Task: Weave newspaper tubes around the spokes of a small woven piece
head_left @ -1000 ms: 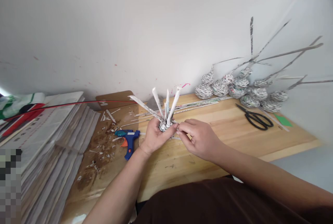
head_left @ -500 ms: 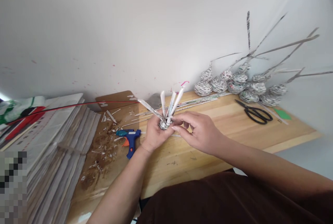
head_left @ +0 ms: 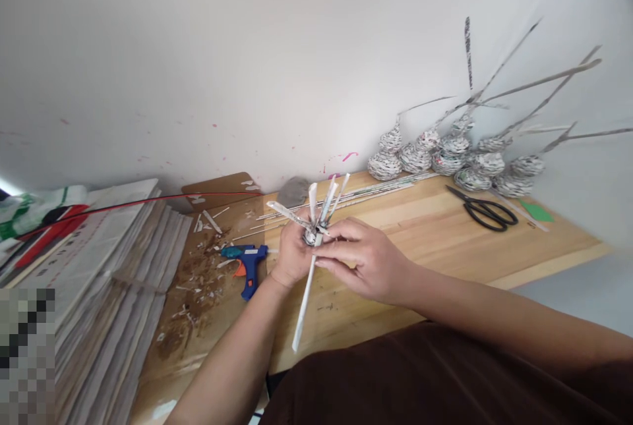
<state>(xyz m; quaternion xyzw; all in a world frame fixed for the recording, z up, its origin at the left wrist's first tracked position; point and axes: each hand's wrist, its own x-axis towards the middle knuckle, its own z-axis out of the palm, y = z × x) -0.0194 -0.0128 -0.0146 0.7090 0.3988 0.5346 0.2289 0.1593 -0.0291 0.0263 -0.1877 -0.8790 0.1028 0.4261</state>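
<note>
A small woven newspaper piece (head_left: 310, 238) is wrapped in my left hand (head_left: 293, 252), whose fingers curl around its far side. Several rolled paper strips (head_left: 313, 203) fan upward out of it. One white paper strip (head_left: 305, 303) slants down from the weave toward me, over the tabletop. My right hand (head_left: 368, 259) is closed at the right side of the piece, thumb and fingers pinching at the base of that strip. The fingertips partly cover where the strips cross.
Left of my hands lies a blue glue gun (head_left: 251, 270) among paper scraps, beside a tall newspaper stack (head_left: 123, 300). Long paper rods (head_left: 380, 192) lie behind. Woven gourd shapes (head_left: 384, 165) stand along the wall, with black scissors (head_left: 484, 211) and a green paper piece (head_left: 537, 211) at right.
A white strip now points down toward me from the woven piece, where before the strips stood upward. My right hand has shifted slightly left and closer to the weave.
</note>
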